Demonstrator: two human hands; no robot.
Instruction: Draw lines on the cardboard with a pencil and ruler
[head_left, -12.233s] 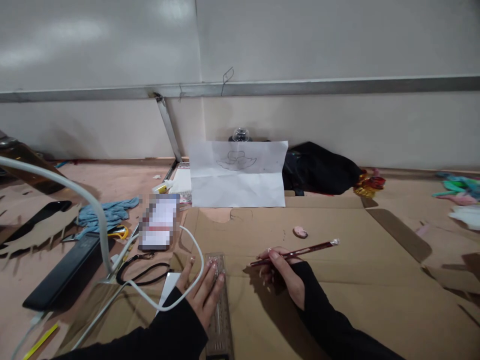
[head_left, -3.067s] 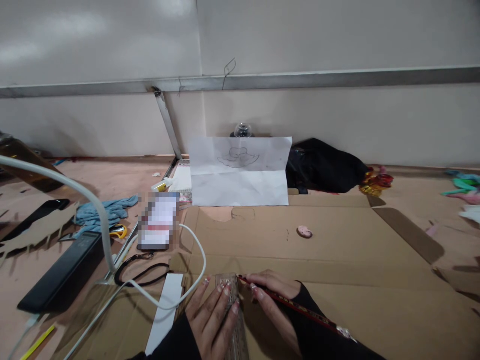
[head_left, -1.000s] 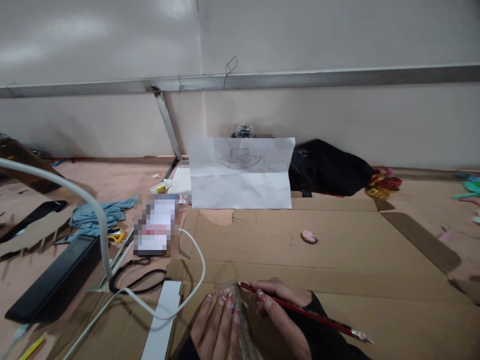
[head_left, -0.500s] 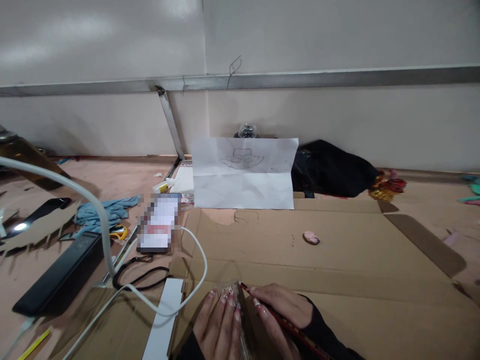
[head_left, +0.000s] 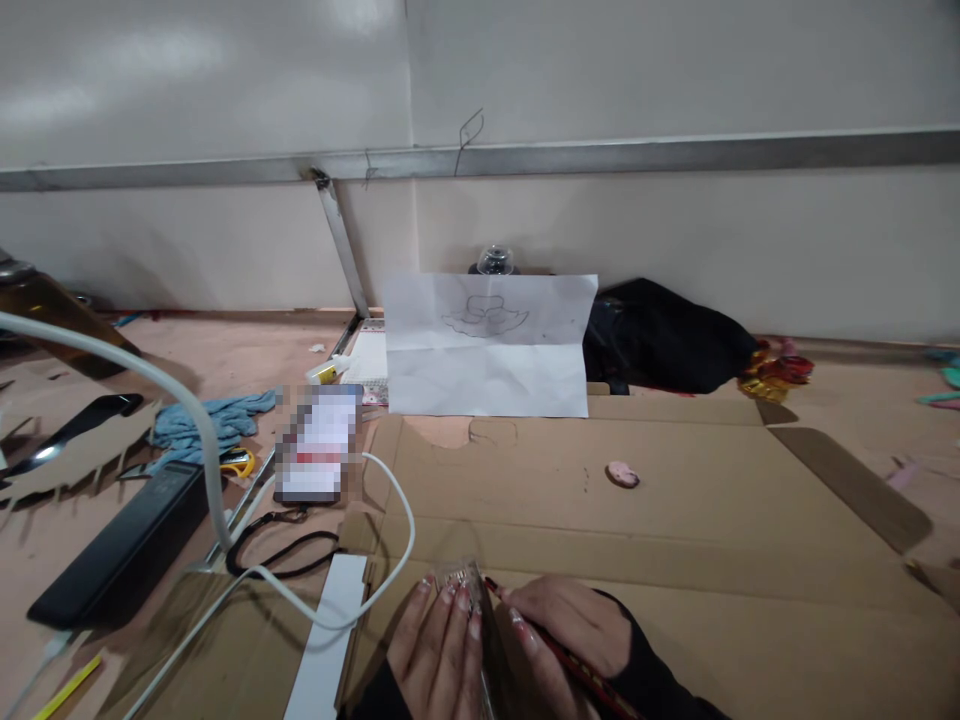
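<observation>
Fingers spread, my left hand (head_left: 441,645) lies flat on a clear ruler (head_left: 459,576), pressing it against the brown cardboard (head_left: 675,510). Just right of the ruler, my right hand (head_left: 564,630) is closed around a dark red pencil (head_left: 574,660), its tip near the ruler's edge. Part of the ruler is hidden under my left fingers. Farther back, a creased white paper (head_left: 487,375) with a line drawing stands propped up. A small pink piece (head_left: 622,474) rests on the cardboard.
A phone (head_left: 321,440) with a white cable (head_left: 409,510) lies left, near a black power bank (head_left: 124,550), a blue cloth (head_left: 206,425) and a yellow-handled cutter (head_left: 238,462). A black bag (head_left: 667,335) sits behind the cardboard, against the wall.
My right hand and the pencil have moved slightly down along the ruler's edge, toward me. My left hand has stayed in place.
</observation>
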